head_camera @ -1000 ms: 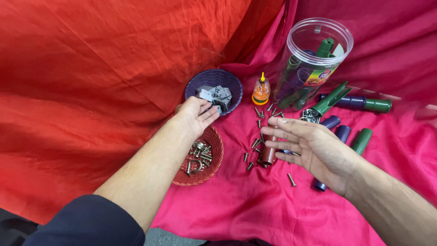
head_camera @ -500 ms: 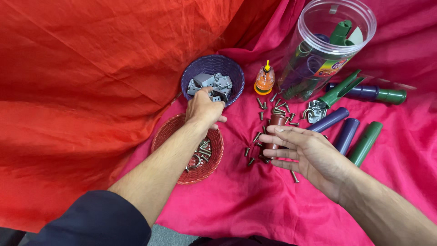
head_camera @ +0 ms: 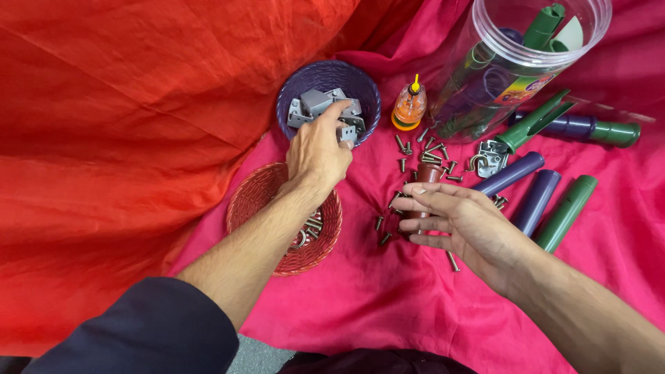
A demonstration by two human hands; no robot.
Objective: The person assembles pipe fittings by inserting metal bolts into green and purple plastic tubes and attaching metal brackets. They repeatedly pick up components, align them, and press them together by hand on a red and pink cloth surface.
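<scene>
A person's left hand (head_camera: 320, 151) reaches over the rim of a purple basket (head_camera: 291, 88), fingers curled around a grey metal bracket (head_camera: 346, 133) at its near edge, among other brackets (head_camera: 316, 104) heaped inside. The right hand (head_camera: 463, 223) hovers flat above the pink cloth (head_camera: 388, 305), fingers straight and slightly apart, holding nothing, beside a brown tube (head_camera: 428, 174) and scattered screws (head_camera: 424, 148). A red wicker basket (head_camera: 251, 201) of small metal parts sits just below the left wrist. An orange glue bottle (head_camera: 409, 108) with a yellow tip stands between the purple basket and a clear round jar (head_camera: 499, 76), tilted on its side, bearing a multicoloured label low on its wall and holding green tubes. Purple tubes (head_camera: 535, 201) and a green tube (head_camera: 566, 212) lie to the right. Orange cloth (head_camera: 138, 125) rises at the left; open pink cloth spreads toward the bottom edge.
</scene>
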